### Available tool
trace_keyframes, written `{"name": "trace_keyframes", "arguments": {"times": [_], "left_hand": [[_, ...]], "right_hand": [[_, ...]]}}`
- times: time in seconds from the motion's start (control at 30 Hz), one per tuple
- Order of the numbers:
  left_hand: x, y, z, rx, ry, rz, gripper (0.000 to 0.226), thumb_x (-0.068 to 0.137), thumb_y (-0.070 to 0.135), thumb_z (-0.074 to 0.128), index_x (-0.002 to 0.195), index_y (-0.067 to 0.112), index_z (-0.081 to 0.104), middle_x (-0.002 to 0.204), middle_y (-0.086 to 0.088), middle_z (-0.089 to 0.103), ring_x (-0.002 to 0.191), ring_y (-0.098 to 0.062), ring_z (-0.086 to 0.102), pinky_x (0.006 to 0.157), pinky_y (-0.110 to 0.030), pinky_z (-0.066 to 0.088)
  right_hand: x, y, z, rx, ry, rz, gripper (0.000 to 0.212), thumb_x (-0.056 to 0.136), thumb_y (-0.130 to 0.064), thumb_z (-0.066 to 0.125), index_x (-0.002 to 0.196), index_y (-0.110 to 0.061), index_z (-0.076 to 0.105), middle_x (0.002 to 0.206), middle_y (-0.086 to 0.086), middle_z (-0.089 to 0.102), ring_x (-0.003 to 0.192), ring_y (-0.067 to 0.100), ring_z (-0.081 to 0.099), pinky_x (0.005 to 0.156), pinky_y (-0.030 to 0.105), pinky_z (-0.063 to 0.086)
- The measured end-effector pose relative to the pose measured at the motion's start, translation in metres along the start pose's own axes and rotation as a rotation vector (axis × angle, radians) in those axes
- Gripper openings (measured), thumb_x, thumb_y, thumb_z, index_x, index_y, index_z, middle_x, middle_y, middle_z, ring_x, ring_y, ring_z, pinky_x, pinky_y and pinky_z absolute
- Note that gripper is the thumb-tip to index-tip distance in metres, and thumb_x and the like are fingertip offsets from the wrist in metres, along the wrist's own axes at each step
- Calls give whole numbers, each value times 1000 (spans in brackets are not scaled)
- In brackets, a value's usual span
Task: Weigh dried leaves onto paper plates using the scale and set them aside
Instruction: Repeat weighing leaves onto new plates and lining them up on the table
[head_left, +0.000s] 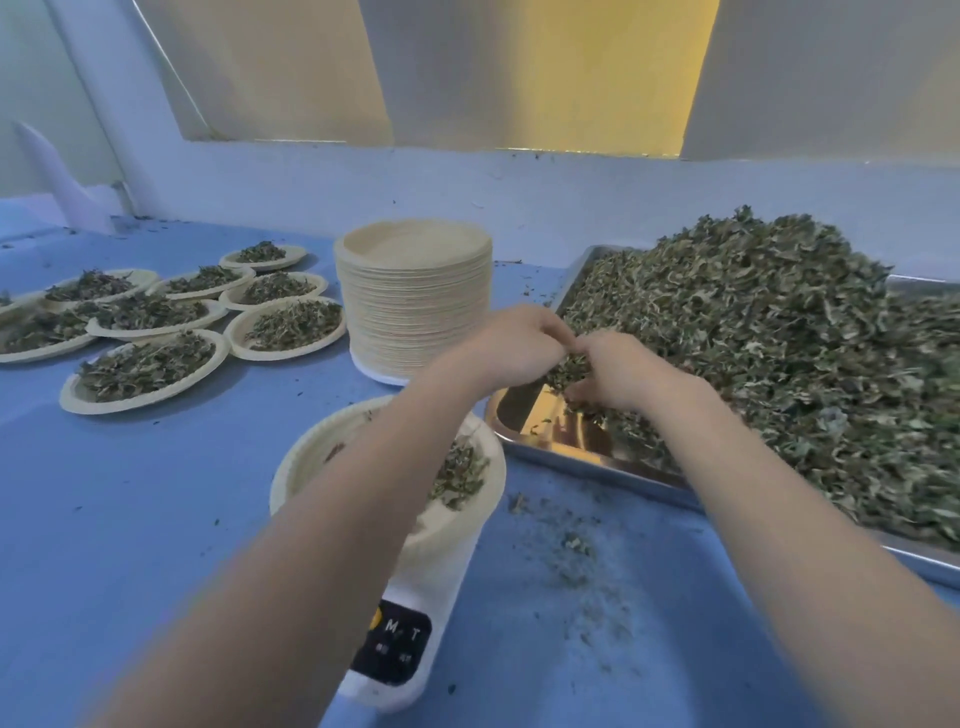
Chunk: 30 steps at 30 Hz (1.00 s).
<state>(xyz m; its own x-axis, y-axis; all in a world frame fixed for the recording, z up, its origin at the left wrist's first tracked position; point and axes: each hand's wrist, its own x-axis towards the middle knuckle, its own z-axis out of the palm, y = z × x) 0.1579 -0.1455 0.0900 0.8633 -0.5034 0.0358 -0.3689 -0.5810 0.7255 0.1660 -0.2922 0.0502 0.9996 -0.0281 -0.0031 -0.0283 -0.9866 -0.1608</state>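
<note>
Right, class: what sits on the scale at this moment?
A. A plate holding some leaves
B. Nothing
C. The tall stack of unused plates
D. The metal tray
A: a plate with a few leaves sits on the scale, while the stack and tray rest on the table.

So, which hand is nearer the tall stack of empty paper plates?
Left. The left hand hovers beside the stack, right of it; the right hand is farther right, over the steel tray.
</note>
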Motion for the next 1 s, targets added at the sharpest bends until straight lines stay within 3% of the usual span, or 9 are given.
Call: {"name": "trace_keyframes", "arguments": {"times": [0.13,0.2,0.27,0.33,0.43,0.5,0.7,0.87,1.0], "left_hand": [[17,-5,1,-45,-22,-68,30,92,2,42,107,17,63,105,-5,55,88,-20,52,75,-30,50],[22,-6,2,-72,-11,-89,29,92,1,42,102,20,61,103,-2,54,87,-17,52,69,-24,49],[25,-6,4,-90,-14,-109,29,91,-1,40,102,19,59,102,-4,55,85,-18,53,77,-30,51],[25,-6,6,-99,-22,-129,29,91,-2,40,106,16,58,100,-7,54,84,-20,52,87,-36,51],[22,-4,3,-95,-31,-140,25,93,1,42,108,15,55,96,-7,54,86,-20,52,86,-35,51],[15,-2,-2,-113,-27,-141,26,94,3,42,115,14,54,93,-6,54,86,-19,52,81,-30,52],[-28,5,-30,-286,26,-83,29,93,0,43,118,10,53,100,-10,55,80,-19,59,84,-31,53],[-75,-5,-62,-237,70,-122,12,87,2,54,92,10,61,87,-7,63,70,-18,59,75,-27,52],[-102,-27,-79,24,118,-274,24,90,13,54,110,6,63,107,-5,65,89,-23,62,80,-32,49]], "right_hand": [[19,0,16,-122,-120,5,53,94,-38,54,141,-16,42,135,16,41,124,34,45,101,39,41],[24,-1,21,-92,-70,-37,37,94,-32,53,127,-14,56,128,15,49,119,32,50,97,36,43],[24,-4,21,-35,-27,-82,19,92,-23,57,105,-14,67,115,10,62,111,28,56,88,30,46],[18,-7,17,19,-23,-104,15,89,-19,60,100,-17,71,106,5,68,104,24,60,84,28,46],[6,-7,1,185,57,-98,11,86,-19,65,95,-18,73,88,2,69,83,18,65,70,24,46],[-5,-7,-14,335,130,-88,13,84,-24,70,96,-19,74,82,-3,67,71,11,61,72,24,48],[-43,-34,-50,581,253,-191,10,79,-28,75,88,-25,74,80,-4,72,69,7,66,80,27,54],[-61,-85,-46,680,215,-349,8,80,-23,76,86,-26,74,77,-9,71,67,2,64,65,15,48],[-69,-112,-31,665,50,-373,10,80,-27,75,89,-28,75,82,-4,74,68,11,69,59,14,50]]}}
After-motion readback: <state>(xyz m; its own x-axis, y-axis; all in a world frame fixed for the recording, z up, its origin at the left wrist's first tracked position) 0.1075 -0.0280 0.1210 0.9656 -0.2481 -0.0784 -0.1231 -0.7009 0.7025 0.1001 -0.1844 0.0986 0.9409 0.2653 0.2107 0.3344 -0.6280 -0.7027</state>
